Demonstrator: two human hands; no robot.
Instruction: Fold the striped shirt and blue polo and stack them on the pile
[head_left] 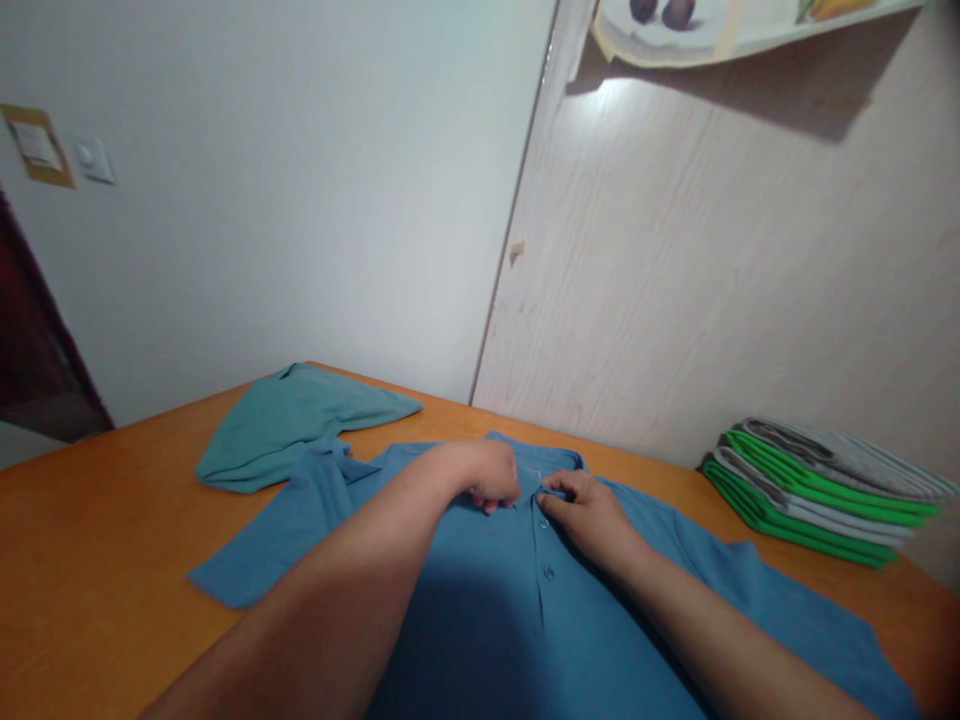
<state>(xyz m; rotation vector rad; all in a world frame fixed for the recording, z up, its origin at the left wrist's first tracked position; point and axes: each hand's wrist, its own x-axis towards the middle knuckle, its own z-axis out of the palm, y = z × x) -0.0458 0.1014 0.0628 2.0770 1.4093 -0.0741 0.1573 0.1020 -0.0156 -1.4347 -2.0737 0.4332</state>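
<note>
A blue polo shirt [480, 600] lies spread out, front side up, with its collar at the far end. Its placket runs down the middle and shows several buttons. My left hand [495, 475] is closed, fingers curled down onto the cloth just left of the placket, below the collar. On the other side, my right hand [589, 515] pinches the top of the placket between thumb and fingers. The left fingertips are partly hidden by the hand itself.
A crumpled teal garment [277, 425] lies behind the left sleeve on the orange table [97, 540]. At the right stands a stack of folded green and grey cloths [825, 490]. A wall [337, 200] and a wood-grain panel [675, 280] rise behind the table.
</note>
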